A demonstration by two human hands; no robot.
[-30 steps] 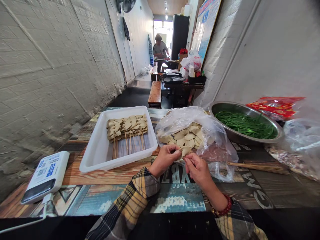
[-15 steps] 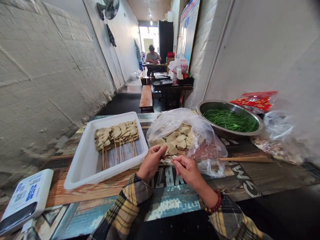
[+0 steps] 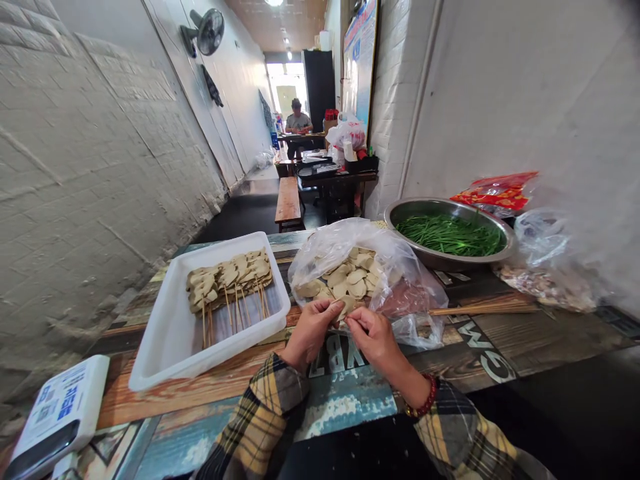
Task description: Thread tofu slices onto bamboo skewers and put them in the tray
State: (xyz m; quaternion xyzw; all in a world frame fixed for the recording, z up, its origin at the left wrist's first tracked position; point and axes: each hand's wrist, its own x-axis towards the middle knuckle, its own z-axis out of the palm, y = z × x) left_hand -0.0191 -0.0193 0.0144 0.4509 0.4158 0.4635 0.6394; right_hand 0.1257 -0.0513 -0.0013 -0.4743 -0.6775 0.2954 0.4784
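Room: long and narrow, with a fan (image 3: 210,32) on the left wall and a person (image 3: 299,123) far back; nearest me runs the wood-patterned table (image 3: 190,393).
Pale slice: one piece (image 3: 346,305) between the two sets of fingertips, in front of the plastic bag (image 3: 327,243) of loose slices (image 3: 355,277); I judge it lifted off the table.
Left hand (image 3: 315,328): thumb and fingers closed on the slice's left side.
Right hand (image 3: 373,333): fingertips pinched together at the slice's near right edge; a stick may be in that pinch, but it is too small for me to tell.
Tray (image 3: 173,337): white, left of the hands; skewered slices (image 3: 227,277) lie stacked inside, bare stick ends pointing my way.
Bundle of sticks (image 3: 493,305): right of the bag, near the metal bowl (image 3: 440,259) of green stalks (image 3: 453,233).
Pinch: I would keep the left hold light but steady, since so thin a slice probably tears easily; any stick point should go well in from the edge.
Fingertips: I would hold the left ones clear of the point's line; short, slow pushes from the right seem safest.
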